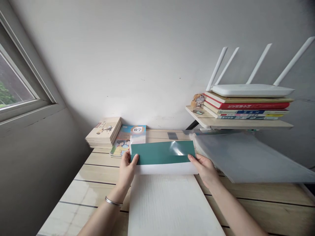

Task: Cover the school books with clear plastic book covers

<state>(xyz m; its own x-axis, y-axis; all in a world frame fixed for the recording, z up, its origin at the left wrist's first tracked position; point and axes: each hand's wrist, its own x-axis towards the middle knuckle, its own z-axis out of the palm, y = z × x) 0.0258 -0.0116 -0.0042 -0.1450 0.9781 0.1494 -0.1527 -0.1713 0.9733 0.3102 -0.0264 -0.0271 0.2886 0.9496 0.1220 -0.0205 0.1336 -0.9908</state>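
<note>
1. Fingers: on the left hand (126,169), the thumb (135,159) presses onto the lower corner of one teal sheet (157,153), the other fingers close together and mostly behind it; the right hand (204,169) pinches the opposite edge between thumb and fingers, which also lie close together
2. Held and nearby: the teal sheet, glossy with glare, seems to have a clear film (138,139) at its far left corner, though the view there is poor; it lies over one white strip (167,168), which adjoins one long white board (169,206)
3. Counts: two stacks of books, one low on the desk (103,132) and one on a shelf (246,106); one math textbook (128,139); one translucent plastic sheet (248,157); one white four-antenna router (252,90)
4. Arms: both reach forward from the bottom corners, wrists angled inward; one metal bangle (113,201) circles the left wrist
5. Surface and room: a pale wood-plank desk (98,173) meets a grey wall (123,65), with a window (17,78) at left
</note>
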